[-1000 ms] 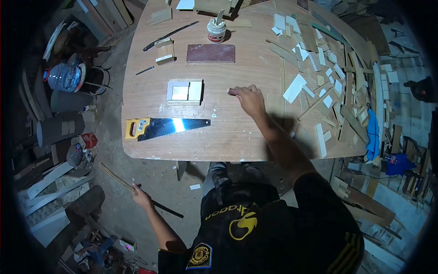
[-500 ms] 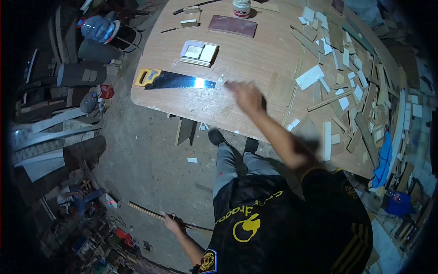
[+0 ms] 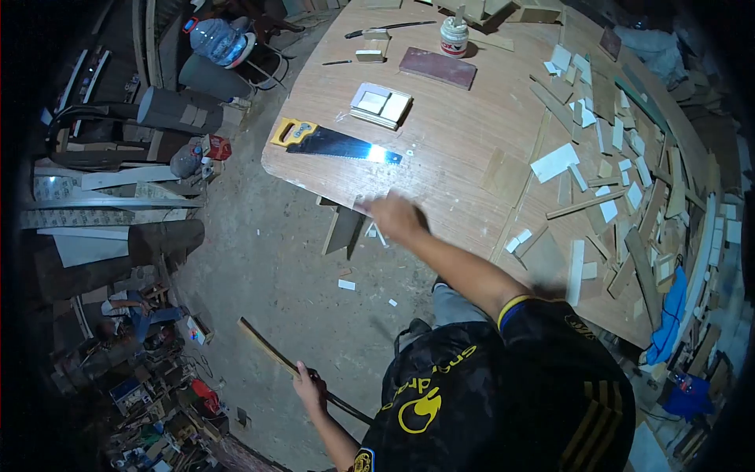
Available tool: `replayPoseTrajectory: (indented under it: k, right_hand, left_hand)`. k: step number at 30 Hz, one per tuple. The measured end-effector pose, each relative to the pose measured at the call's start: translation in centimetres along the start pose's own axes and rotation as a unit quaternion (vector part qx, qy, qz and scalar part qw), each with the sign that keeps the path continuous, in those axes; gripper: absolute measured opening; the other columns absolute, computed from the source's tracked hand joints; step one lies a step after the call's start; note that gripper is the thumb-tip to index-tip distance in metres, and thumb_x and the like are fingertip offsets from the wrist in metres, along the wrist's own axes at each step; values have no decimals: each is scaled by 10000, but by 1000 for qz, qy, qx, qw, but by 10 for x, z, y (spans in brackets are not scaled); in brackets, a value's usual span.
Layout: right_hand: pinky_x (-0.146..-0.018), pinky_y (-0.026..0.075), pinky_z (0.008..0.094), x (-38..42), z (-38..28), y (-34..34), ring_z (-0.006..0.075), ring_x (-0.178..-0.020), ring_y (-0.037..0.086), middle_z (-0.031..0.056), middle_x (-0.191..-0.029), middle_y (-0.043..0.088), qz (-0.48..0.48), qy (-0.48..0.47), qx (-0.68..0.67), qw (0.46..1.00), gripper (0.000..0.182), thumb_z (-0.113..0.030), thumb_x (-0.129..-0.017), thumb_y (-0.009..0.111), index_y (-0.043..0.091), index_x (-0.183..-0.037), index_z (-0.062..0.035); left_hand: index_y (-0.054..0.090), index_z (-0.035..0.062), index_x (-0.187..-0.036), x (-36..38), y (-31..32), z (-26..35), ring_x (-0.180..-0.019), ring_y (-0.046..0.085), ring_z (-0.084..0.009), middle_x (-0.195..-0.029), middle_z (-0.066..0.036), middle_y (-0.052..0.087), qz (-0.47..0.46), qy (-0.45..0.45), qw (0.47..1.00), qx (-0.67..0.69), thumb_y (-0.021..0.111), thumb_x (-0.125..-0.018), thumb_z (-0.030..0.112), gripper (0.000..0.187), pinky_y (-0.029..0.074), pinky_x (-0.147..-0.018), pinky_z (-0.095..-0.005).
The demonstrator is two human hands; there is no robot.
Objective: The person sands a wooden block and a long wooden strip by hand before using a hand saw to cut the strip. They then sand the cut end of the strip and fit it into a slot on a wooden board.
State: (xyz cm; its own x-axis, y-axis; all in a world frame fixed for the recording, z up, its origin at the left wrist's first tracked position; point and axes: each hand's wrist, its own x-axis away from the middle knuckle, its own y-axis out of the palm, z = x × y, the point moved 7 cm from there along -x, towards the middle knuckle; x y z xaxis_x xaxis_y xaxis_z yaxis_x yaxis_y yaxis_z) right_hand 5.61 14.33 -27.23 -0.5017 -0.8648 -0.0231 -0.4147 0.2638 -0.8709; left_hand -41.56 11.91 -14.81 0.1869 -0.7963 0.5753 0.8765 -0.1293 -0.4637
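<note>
Low at my side, my left hand (image 3: 311,387) is closed around a long thin wooden strip (image 3: 263,344), which slants up to the left and passes down behind my forearm. My right hand (image 3: 395,216) is over the near edge of the worktable (image 3: 464,206), its fingers smeared by motion. Beyond it lies a handsaw (image 3: 338,145) with a yellow handle and a shiny blade. A small stack of wooden pieces (image 3: 381,105) with a white-topped part sits behind the saw.
Farther back are a reddish-brown block (image 3: 437,68) and a white glue jar (image 3: 454,37). Many wood offcuts (image 3: 555,162) cover the table's right side. Small white scraps (image 3: 346,285) dot the floor. A water bottle (image 3: 219,42) stands at the left, and a person (image 3: 140,308) sits at the lower left.
My right hand has moved from beside the saw's tip back to the table's near edge. My body and view have turned; the left hand still holds the strip.
</note>
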Motion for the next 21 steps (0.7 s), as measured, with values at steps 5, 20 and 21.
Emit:
replayPoseTrajectory:
  k: [5, 20, 21]
  right_hand:
    - [-699, 503, 430, -35, 44, -27, 290, -835, 588, 74, -862, 653, 98, 24, 54, 993, 289, -129, -857, 497, 684, -1042, -248]
    - [-772, 486, 433, 95, 70, -72, 346, -860, 589, 131, -918, 645, 123, 163, -97, 974, 298, -255, -803, 679, 649, -1026, -59]
    - [-781, 484, 438, 100, 80, -79, 343, -867, 592, 129, -915, 644, 126, 150, -97, 976, 269, -250, -807, 670, 645, -997, -62]
  left_hand:
    - [425, 156, -911, 38, 32, 16, -435, 387, -64, -617, 28, 440, -112, 28, 993, -27, 501, -977, 420, 283, 301, -371, -233]
    - [571, 53, -1082, -5, 161, 98, -463, 412, -45, -676, 29, 474, -346, 110, 927, -97, 456, -1007, 343, 321, 342, -408, -217]
    - [582, 61, -1067, -12, 178, 109, -456, 410, -48, -671, 32, 470, -380, 106, 914, -96, 449, -1008, 339, 313, 340, -404, -219]
